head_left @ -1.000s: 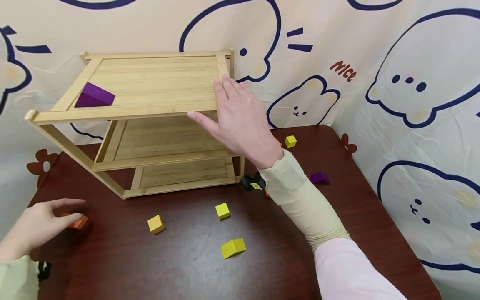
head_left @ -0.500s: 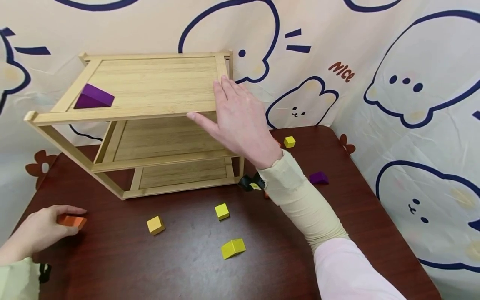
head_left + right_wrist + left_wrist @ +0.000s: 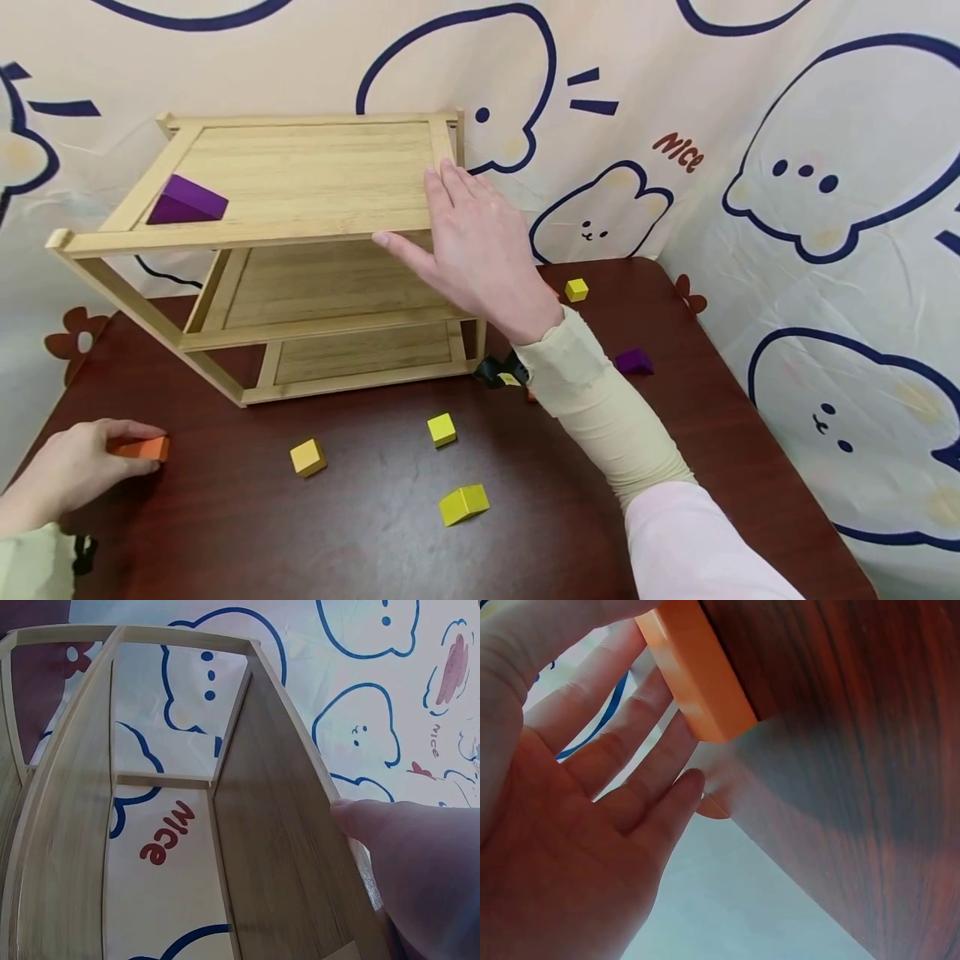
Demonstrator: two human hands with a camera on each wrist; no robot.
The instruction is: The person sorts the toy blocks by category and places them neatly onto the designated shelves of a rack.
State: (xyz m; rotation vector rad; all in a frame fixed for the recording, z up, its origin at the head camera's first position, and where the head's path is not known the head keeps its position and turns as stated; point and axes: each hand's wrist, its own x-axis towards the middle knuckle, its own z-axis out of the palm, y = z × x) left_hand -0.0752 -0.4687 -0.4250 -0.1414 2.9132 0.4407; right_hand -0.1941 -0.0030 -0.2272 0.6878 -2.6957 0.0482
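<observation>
At the left of the head view, my left hand (image 3: 78,467) pinches an orange block (image 3: 144,449) between thumb and fingers, low over the table. In the left wrist view the orange block (image 3: 697,671) looks long, with slanted end faces, and the fingers lie behind it. My right hand (image 3: 483,250) rests with straight fingers on the right front corner of a three-tier wooden shelf (image 3: 322,175), its thumb along the front edge. The right wrist view has the thumb (image 3: 412,862) at the top board's edge. A purple wedge block (image 3: 187,200) sits on the top board's left end.
On the dark table (image 3: 360,533) lie a yellow-orange cube (image 3: 307,458), a yellow cube (image 3: 442,430) and a yellow angled block (image 3: 464,504). Farther right are another yellow cube (image 3: 577,290) and a purple block (image 3: 634,362). Patterned cloth (image 3: 825,275) stands behind and right.
My left hand has closed its thumb and fingers on the orange block, which now shows more between them and is turned slightly. The right hand stays on the shelf; the view has tilted slightly.
</observation>
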